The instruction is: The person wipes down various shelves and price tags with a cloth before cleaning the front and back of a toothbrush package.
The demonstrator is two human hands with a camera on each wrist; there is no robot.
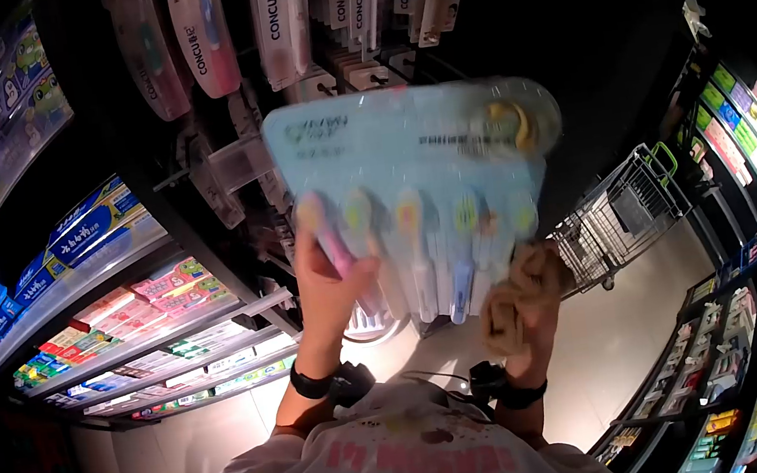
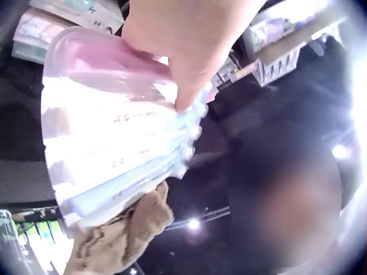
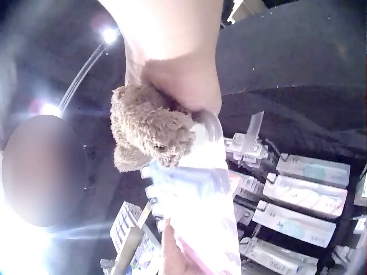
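A light blue blister pack point(image 1: 406, 153) holding several toothbrushes hangs between both hands, its printed side toward the head camera. The left hand point(image 1: 334, 275) grips its left edge beside the pink brush, thumb across the front; in the left wrist view that hand point(image 2: 183, 46) pinches the clear plastic point(image 2: 103, 120). The right hand point(image 1: 541, 330) is at the pack's lower right corner, with a brown fluffy item point(image 1: 512, 305) over its fingers. In the right wrist view the fluffy item point(image 3: 152, 129) lies against the pack point(image 3: 200, 183), and the right hand's point(image 3: 183, 83) fingertips are hidden.
Packaged toothbrushes point(image 1: 277, 22) hang on hooks beyond the pack. Shelves of boxed toothpaste point(image 1: 93, 224) stand at the left. A shopping cart point(image 1: 622, 216) is on the floor point(image 1: 618, 339) at the right, near more stocked shelves point(image 1: 715, 356).
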